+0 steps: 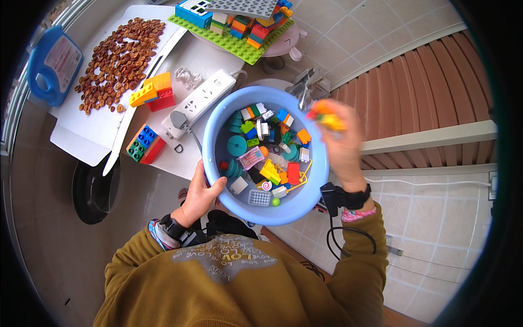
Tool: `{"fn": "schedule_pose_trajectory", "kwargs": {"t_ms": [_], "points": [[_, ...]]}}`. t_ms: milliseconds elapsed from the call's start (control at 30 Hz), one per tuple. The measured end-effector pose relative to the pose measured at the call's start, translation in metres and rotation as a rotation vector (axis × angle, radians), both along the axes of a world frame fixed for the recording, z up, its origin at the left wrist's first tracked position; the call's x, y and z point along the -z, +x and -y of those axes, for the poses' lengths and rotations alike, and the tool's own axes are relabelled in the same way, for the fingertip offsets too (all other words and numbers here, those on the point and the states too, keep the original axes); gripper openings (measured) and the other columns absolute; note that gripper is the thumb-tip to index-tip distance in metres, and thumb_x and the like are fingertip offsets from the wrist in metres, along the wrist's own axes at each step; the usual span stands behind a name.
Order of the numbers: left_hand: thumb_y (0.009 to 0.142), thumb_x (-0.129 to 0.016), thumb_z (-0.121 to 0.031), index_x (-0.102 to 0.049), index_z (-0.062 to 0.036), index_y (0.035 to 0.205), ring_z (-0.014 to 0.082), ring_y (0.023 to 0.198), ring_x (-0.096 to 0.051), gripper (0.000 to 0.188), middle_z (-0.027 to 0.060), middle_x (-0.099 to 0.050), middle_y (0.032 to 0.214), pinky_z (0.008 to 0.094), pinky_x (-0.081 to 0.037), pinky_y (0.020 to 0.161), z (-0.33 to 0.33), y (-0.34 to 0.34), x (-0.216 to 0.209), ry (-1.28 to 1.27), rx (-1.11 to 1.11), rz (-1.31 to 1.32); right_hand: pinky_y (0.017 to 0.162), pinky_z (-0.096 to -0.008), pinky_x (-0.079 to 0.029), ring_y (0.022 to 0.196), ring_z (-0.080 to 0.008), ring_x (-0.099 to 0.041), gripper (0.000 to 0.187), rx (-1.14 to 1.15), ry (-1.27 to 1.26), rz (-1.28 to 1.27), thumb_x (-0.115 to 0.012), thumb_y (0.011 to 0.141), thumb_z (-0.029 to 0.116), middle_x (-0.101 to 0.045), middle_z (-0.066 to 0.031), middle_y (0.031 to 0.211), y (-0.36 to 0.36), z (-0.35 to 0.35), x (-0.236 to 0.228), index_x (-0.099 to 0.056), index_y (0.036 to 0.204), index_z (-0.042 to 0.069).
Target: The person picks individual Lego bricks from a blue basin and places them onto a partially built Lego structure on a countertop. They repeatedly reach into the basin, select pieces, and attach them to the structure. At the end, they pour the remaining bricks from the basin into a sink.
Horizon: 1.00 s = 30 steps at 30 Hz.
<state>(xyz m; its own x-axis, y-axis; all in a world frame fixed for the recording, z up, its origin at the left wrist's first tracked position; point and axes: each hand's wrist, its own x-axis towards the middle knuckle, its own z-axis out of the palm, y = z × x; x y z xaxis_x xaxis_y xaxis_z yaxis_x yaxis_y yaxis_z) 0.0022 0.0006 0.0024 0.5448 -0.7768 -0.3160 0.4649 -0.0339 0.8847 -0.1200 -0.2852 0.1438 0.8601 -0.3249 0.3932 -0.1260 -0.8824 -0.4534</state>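
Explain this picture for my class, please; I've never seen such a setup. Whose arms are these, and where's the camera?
No machine here: these are a person's two bare hands. A wide fisheye camera worn on the head looks down, so straight edges bend and the corners go dark. The left hand holds the rim of a blue basin with toy pieces inside. The right hand, somewhat blurred, holds what look like red, orange and yellow blocks by the basin's right side. On the table are two block stacks and a power strip; farther left, a white board bears brown slices.
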Motion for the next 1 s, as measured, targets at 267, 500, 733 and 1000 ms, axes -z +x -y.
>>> {"fn": "schedule_pose_trajectory", "kwargs": {"t_ms": [267,500,733,1000], "points": [[0.094,-0.066,-0.012,-0.032,-0.0040,0.145,0.0122,0.062,-0.059,0.061,0.0086,-0.059,0.100,0.0259,-0.048,0.046,0.001,0.000,-0.001,0.002,-0.011,0.057,0.077,-0.0259,-0.060,0.097,-0.0177,-0.069,0.041,0.003,0.374,-0.029,-0.073,0.085,-0.005,-0.064,-0.0094,0.118,-0.015,0.002,-0.008,-0.063,0.124,0.005],[0.094,-0.064,-0.012,-0.032,-0.0039,0.144,0.0124,0.055,-0.058,0.059,0.0077,-0.060,0.091,0.0254,-0.045,0.042,0.000,-0.001,-0.002,0.032,-0.015,0.012,0.076,-0.0310,-0.060,0.099,-0.0231,-0.070,0.049,0.086,0.066,0.263,-0.071,0.082,-0.009,-0.065,-0.0090,0.121,-0.022,-0.017,-0.020,-0.060,0.127,0.006],[0.095,-0.063,-0.010,-0.032,-0.0045,0.144,0.0133,0.057,-0.060,0.059,0.0116,-0.063,0.110,0.0251,-0.046,0.042,0.003,-0.004,0.001,-0.033,-0.047,0.016,0.069,-0.0305,-0.059,0.091,-0.0198,-0.069,0.048,-0.005,0.440,0.023,-0.071,0.086,-0.007,-0.063,-0.0113,0.115,-0.020,-0.021,0.011,-0.056,0.130,0.004],[0.094,-0.065,-0.011,-0.033,-0.0046,0.142,0.0135,0.057,-0.060,0.058,0.0098,-0.062,0.102,0.0257,-0.046,0.042,0.000,0.000,0.003,0.033,-0.003,0.011,0.062,-0.0205,-0.055,0.071,-0.0102,-0.066,0.046,-0.143,1.199,0.191,-0.068,0.097,0.024,-0.066,-0.0086,0.105,-0.029,-0.004,-0.046,-0.053,0.136,0.003]]}}
